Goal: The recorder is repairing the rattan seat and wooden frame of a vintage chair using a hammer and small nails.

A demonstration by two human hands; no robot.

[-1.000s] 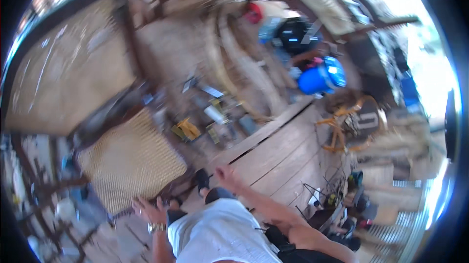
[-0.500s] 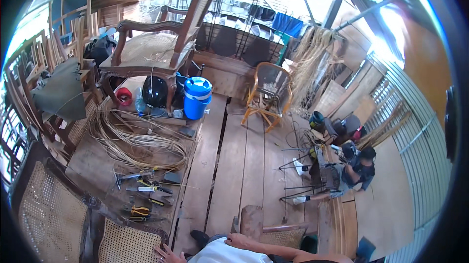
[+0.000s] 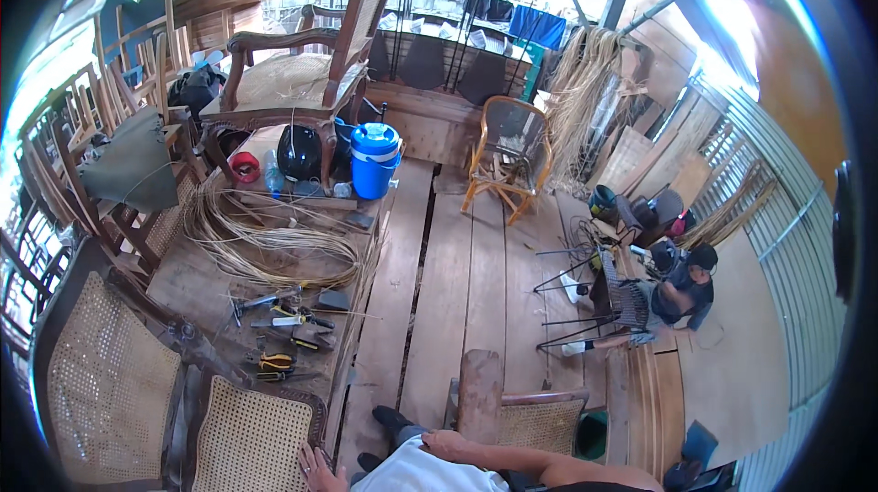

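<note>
My left hand [image 3: 320,471] has its fingers spread at the front edge of a cane seat [image 3: 247,433]. That seat belongs to a dark wooden chair whose woven cane back [image 3: 110,378] stands on the left. Nothing is in the left hand. My right hand [image 3: 445,444] lies on my lap at the edge of my white shirt [image 3: 430,474]; its fingers are only partly visible, look loosely laid down and hold nothing I can see. Pliers [image 3: 274,362] with yellow handles, a hammer [image 3: 261,302] and several other hand tools lie on the wooden platform beyond the chair.
A coil of cane strips [image 3: 274,245] lies on the platform, near a blue water jug [image 3: 373,163] and a carved armchair [image 3: 283,80]. A rattan chair [image 3: 509,158] stands farther back. A co-worker [image 3: 684,291] sits at right. Another cane-seated chair [image 3: 540,423] is close on my right.
The view has shifted slightly, so the scene sits a little differently in the picture. Both my hands stay in the same places. The co-worker's arm has moved.
</note>
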